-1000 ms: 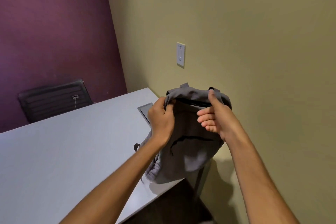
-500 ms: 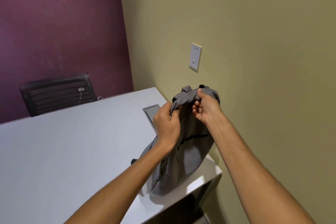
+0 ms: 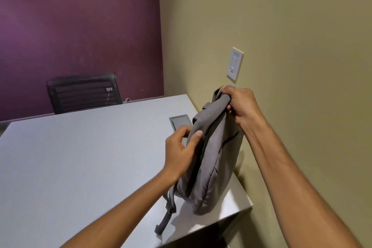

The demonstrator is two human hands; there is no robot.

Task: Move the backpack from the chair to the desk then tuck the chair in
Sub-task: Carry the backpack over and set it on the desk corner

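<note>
Right hand [image 3: 240, 106]: arm extended, fingers clenched round the top fold of the grey backpack [image 3: 217, 159]. Left hand [image 3: 181, 147]: thumb and fingers pinched the backpack's left edge. Backpack: stood upright on the desk [image 3: 80, 157], near right corner, directly beneath the right hand.

I count two hands, my left hand [image 3: 180, 153] and my right hand [image 3: 242, 106]; one backpack [image 3: 216, 158]; one desk [image 3: 80, 157]; one black chair [image 3: 84, 93] at ten o'clock; one wall switch [image 3: 235, 64] at one o'clock; one inset panel [image 3: 179, 122] at twelve
</note>
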